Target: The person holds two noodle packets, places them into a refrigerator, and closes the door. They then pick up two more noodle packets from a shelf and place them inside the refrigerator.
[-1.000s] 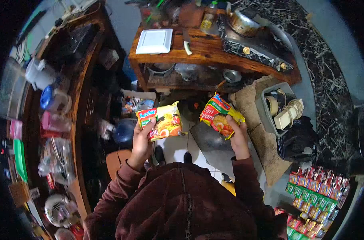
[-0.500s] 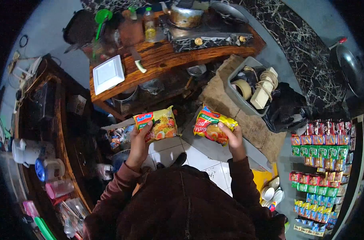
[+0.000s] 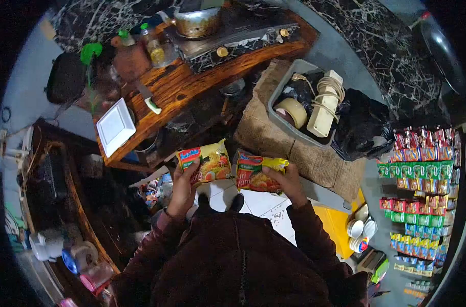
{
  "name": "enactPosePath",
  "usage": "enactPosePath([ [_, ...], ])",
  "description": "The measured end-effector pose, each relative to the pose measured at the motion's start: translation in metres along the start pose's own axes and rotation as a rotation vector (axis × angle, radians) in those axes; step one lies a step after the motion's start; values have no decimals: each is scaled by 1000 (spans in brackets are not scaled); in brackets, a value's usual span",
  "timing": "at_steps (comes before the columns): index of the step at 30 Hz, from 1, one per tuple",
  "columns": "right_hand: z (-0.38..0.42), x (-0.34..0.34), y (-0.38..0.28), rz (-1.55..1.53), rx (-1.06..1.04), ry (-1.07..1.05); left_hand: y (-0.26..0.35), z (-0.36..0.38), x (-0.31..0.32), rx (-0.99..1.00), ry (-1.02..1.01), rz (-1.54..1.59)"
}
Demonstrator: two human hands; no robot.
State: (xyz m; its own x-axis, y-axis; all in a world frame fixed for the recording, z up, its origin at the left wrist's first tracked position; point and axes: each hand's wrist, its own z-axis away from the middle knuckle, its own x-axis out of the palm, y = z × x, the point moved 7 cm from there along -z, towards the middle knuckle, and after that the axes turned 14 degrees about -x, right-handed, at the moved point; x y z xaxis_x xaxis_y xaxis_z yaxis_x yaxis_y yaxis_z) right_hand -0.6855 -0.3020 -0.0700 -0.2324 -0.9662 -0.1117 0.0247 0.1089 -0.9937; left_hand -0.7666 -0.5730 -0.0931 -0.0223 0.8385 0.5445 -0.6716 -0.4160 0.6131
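My left hand (image 3: 184, 188) grips a yellow and red Indomie instant noodle packet (image 3: 210, 162) by its left side, thumb on the front. In my right hand (image 3: 288, 184) is a second instant noodle packet (image 3: 251, 171), red, green and yellow, pinched at its right end with the thumb across the front. Both packets face up at me, side by side, with a narrow gap between them, above the floor. The fingers behind the packets are hidden.
A wooden table (image 3: 176, 92) ahead holds a stove (image 3: 233, 43), a pot (image 3: 197, 23), a knife (image 3: 152, 106) and a white square plate (image 3: 115, 125). A grey bin (image 3: 279, 123) with tape and an extension block stands on cardboard (image 3: 258, 123). Sachet strips (image 3: 420, 169) hang at right.
My right hand has brought its packet left, closer to the one in my left hand. The view has turned toward the right, and both hands keep their hold.
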Motion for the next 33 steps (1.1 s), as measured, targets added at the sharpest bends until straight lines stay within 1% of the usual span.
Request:
enactPosePath([
  [2, 1, 4, -11, 64, -47, -14, 7, -11, 4, -40, -35, -42],
  [3, 1, 3, -7, 63, -42, 16, 12, -16, 7, -67, -41, -66],
  [5, 0, 7, 0, -27, -65, -6, 18, -22, 8, -128, -56, -113],
  [6, 2, 7, -7, -3, -21, 38, 16, -40, -3, -107, -92, -137],
  [7, 1, 5, -9, 7, -30, 73, 23, -44, 3, -116, -125, -152],
  [9, 0, 8, -5, 66, -10, 71, 36, -47, 14, -165, -162, -199],
  [10, -1, 13, -17, 32, -20, 72, 42, -47, 19, -173, -189, -215],
  [12, 0, 12, -8, 4, 10, 140, 61, -45, 27, 10, -302, -380],
  [13, 2, 12, -2, -33, 47, 178, 65, -49, 23, 0, -320, -389],
  [14, 5, 9, 3, -72, 84, 245, 63, -57, 19, -85, -353, -346],
  [15, 4, 12, -4, -68, 86, 245, 61, -62, 17, -169, -384, -303],
  [17, 1, 14, -3, 32, 27, 225, 66, -63, 16, -203, -393, -331],
  [19, -1, 21, -22, 206, 20, 194, 68, -63, 12, -238, -403, -363],
  [21, -3, 19, -13, 255, 31, 194, 69, -66, 10, -242, -471, -394],
  [23, -5, 14, -1, 230, 57, 206, 66, -71, 9, -279, -498, -392],
  [24, -3, 16, -2, 203, 85, 188, 62, -73, 8, -310, -500, -372],
  [27, 3, 19, -8, 162, 138, 227, 57, -79, 9, -320, -562, -347],
  [29, 12, 18, -2, 192, 141, 234, 54, -81, 10, -331, -566, -343],
  [31, 28, 28, -1, 96, 127, 231, 53, -76, 13, -345, -561, -343],
  [32, 38, 34, 3, 48, 72, 215, 53, -69, 15, -364, -562, -336],
  [33, 53, 40, -5, 34, 94, 227, 51, -66, 16, -384, -561, -330],
])
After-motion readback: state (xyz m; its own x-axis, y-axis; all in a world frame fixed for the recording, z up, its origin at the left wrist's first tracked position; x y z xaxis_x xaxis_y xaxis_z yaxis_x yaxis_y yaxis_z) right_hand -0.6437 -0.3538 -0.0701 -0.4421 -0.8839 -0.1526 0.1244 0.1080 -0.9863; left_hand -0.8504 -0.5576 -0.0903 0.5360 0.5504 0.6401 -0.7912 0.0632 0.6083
